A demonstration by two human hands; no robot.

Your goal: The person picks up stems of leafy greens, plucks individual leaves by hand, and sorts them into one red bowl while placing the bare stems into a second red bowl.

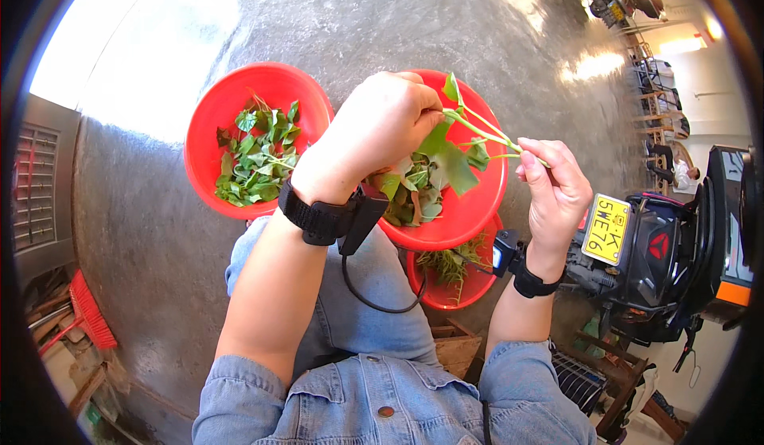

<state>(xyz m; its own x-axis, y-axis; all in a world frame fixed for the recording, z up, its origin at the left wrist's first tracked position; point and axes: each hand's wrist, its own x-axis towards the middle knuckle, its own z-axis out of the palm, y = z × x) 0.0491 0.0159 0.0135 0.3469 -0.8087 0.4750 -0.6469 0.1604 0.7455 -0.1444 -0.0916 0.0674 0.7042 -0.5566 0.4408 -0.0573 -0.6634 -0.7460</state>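
Stem (487,131) of leafy greens runs from ten to four o'clock between both hands, above the middle red bowl (477,206). Left hand (382,127) pinches its leafy end; right hand (557,186) pinches the bare end at four o'clock, equally near.

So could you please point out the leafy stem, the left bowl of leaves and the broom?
leafy stem (477,127), head view, on the green stalk between the hands.
left bowl (215,111), head view, on its bare red wall.
broom (91,314), head view, on its red bristles.
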